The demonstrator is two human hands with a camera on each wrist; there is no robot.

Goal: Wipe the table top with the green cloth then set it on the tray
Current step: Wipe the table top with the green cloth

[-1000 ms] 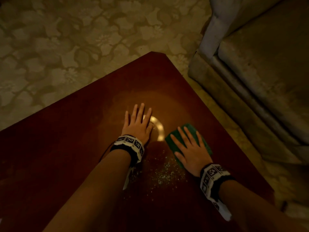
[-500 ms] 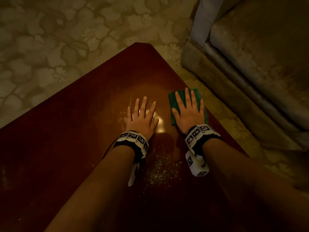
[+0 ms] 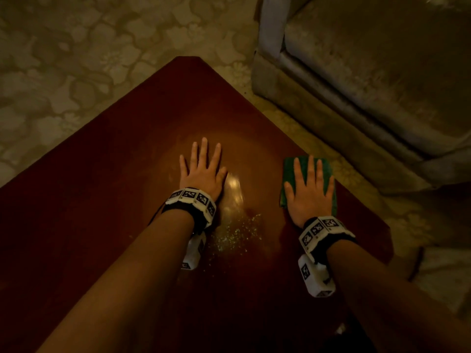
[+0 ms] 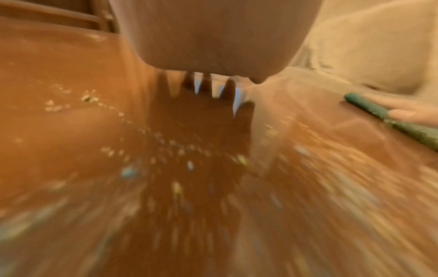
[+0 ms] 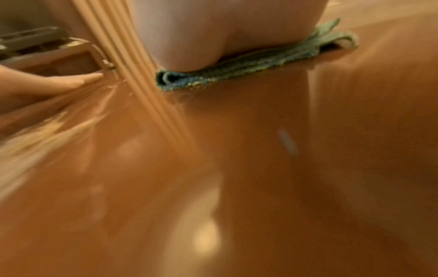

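The folded green cloth (image 3: 289, 167) lies on the dark red table top (image 3: 114, 174) close to its right edge. My right hand (image 3: 309, 187) presses flat on the cloth (image 5: 237, 75) with straight fingers. Flat on the bare wood to the cloth's left rests my left hand (image 3: 201, 169), fingers spread. A patch of pale crumbs (image 3: 234, 233) lies between my wrists, blurred as crumbs (image 4: 166, 150) in the left wrist view. That view also catches the cloth (image 4: 403, 127) edge-on at the right. No tray is in view.
A grey-beige sofa (image 3: 369, 72) stands just beyond the table's right edge. Patterned carpet (image 3: 76, 59) surrounds the table's far corner (image 3: 188, 58). A bright reflection (image 3: 234, 187) shines on the wood beside my left hand.
My right hand has slid the cloth away from the crumbs, first forward, then right toward the table's edge. My left hand has stayed flat in place.
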